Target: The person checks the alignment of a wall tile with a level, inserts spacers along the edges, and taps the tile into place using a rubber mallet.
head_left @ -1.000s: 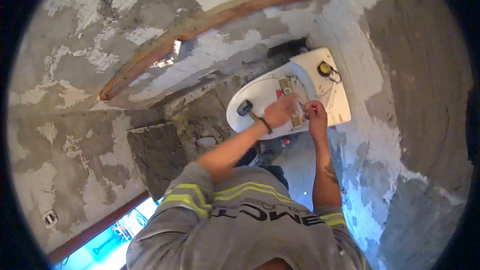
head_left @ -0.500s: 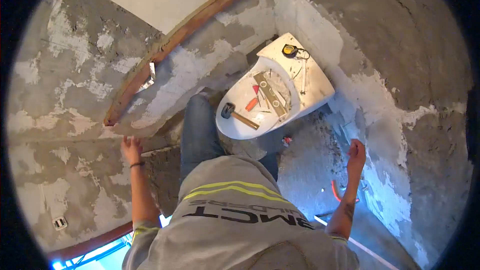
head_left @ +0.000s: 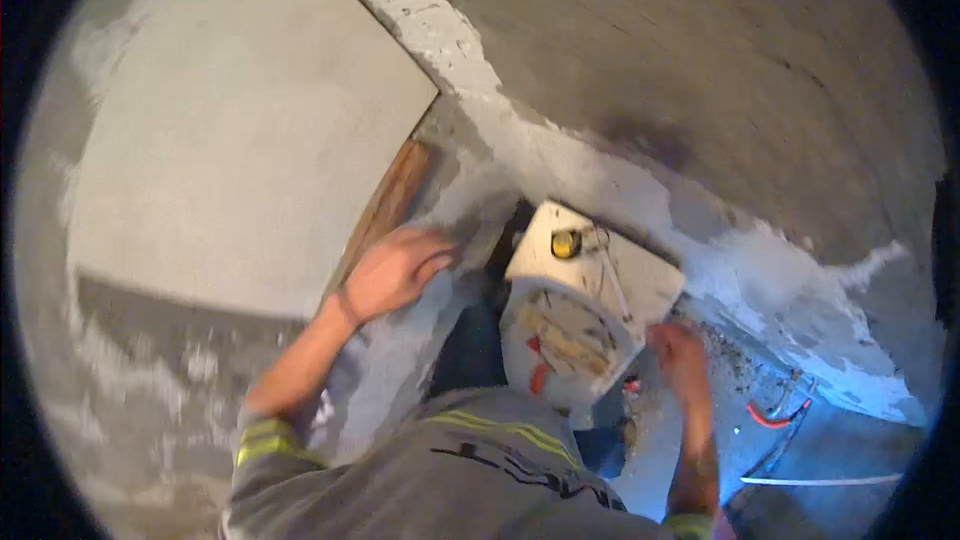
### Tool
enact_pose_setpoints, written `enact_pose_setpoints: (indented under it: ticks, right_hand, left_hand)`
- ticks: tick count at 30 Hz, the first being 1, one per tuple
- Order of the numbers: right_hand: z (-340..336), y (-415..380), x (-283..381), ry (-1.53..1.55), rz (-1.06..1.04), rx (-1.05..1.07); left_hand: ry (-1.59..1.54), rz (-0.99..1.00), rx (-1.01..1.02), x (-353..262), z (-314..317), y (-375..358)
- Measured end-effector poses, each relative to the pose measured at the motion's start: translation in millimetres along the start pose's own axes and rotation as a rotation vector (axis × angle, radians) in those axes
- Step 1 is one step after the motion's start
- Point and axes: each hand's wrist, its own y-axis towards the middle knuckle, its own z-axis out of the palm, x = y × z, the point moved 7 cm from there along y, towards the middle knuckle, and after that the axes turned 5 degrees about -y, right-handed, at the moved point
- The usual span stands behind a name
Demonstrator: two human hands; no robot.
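Observation:
My left hand (head_left: 395,270) is raised in front of the wall by the wooden strip (head_left: 395,185), fingers loosely stretched and nothing in them. Low on the right, my right hand (head_left: 680,355) hangs beside the corner of a white toilet (head_left: 655,285); motion smears its fingers, and no held thing shows. A yellow and black tape measure (head_left: 566,244) rests on the flat top of the toilet at the back, beside a thin pale metal tool (head_left: 616,285). Blurred tools lie over the bowl, among them a red-handled one (head_left: 538,378).
Behind my left hand stands a large pale panel (head_left: 250,130) against the rough plastered wall (head_left: 680,50). On the floor at right are a red curved piece (head_left: 778,418) and a long white strip (head_left: 820,481). A small red object (head_left: 632,386) lies beside the toilet.
My view has swung up and toward the wall corner. The left hand has risen and come inward to the wooden strip. My right hand is now closer to the toilet.

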Motion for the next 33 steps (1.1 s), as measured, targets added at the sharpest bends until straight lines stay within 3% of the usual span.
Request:
enact_pose_setpoints:
  ticks: [1, 3, 4, 5, 6, 7, 8, 11, 13, 15, 16, 18, 19, 21, 23, 24, 26, 27, 29, 31, 33]
  right_hand:
    - [26, -3, -3, 0.159, 0.234, 0.036]
    - [106, 21, -12, 0.233, 0.254, -0.032]
    - [126, 23, 1, 0.309, 0.270, -0.084]
    - [152, 36, 2, 0.143, 0.258, -0.032]
    - [166, 53, 19, 0.201, 0.256, -0.040]
    - [176, 78, 37, 0.240, 0.302, 0.068]
    - [186, 96, 43, 0.200, 0.206, -0.006]
    - [197, 130, 63, 0.138, 0.078, -0.138]
    - [180, 150, 80, 0.097, 0.039, -0.184]
    - [171, 159, 85, -0.013, -0.009, -0.176]
    - [170, 165, 82, 0.075, 0.039, -0.192]
    - [167, 180, 87, 0.086, 0.031, -0.178]
    - [162, 187, 94, 0.103, 0.020, -0.176]
    - [146, 205, 121, 0.111, -0.075, -0.180]
    - [139, 225, 166, 0.086, -0.282, -0.064]
    - [135, 234, 188, 0.078, -0.307, -0.055]
    - [159, 272, 212, 0.690, 0.020, 0.208]
    - [161, 290, 224, 0.690, -0.015, 0.178]
    - [178, 323, 222, 0.924, 0.149, 0.052]
    - [195, 351, 219, 0.911, 0.122, -0.085]
    - [214, 361, 209, 0.831, 0.166, -0.094]
  left_hand:
    - [-0.002, 0.052, 0.141, 46, 16, 53]
    - [0.538, 0.014, 0.463, 129, 49, 155]
    - [0.587, 0.091, 0.368, 169, 67, 200]
    - [0.466, 0.346, 0.338, 202, 82, 232]
    - [0.610, 0.399, 0.782, 240, 132, 263]
    - [0.689, 0.281, 0.863, 236, 127, 267]
    - [0.654, 0.264, 0.881, 251, 144, 263]
    - [0.026, 0.217, 0.301, 267, 163, 261]
    - [-0.176, 0.208, 0.090, 265, 155, 250]
    - [-1.914, -0.322, -0.081, 288, 170, 208]
    - [-1.923, -0.318, -0.092, 298, 188, 205]
    - [-2.165, -0.286, -0.413, 329, 219, 196]
    - [-2.161, -0.277, -0.412, 319, 213, 193]
    - [-2.097, -0.485, -0.817, 314, 193, 174]
    - [-2.049, -0.445, -0.897, 302, 168, 166]
    - [-2.015, -0.468, -0.923, 294, 167, 155]
    - [-2.040, -0.404, -0.973, 286, 163, 149]
    - [-2.077, -0.337, -0.974, 286, 159, 163]
    - [-2.087, -0.343, -0.944, 272, 165, 163]
    - [-2.220, -0.209, -0.605, 243, 166, 157]
    - [-2.237, -0.310, -0.665, 243, 191, 140]
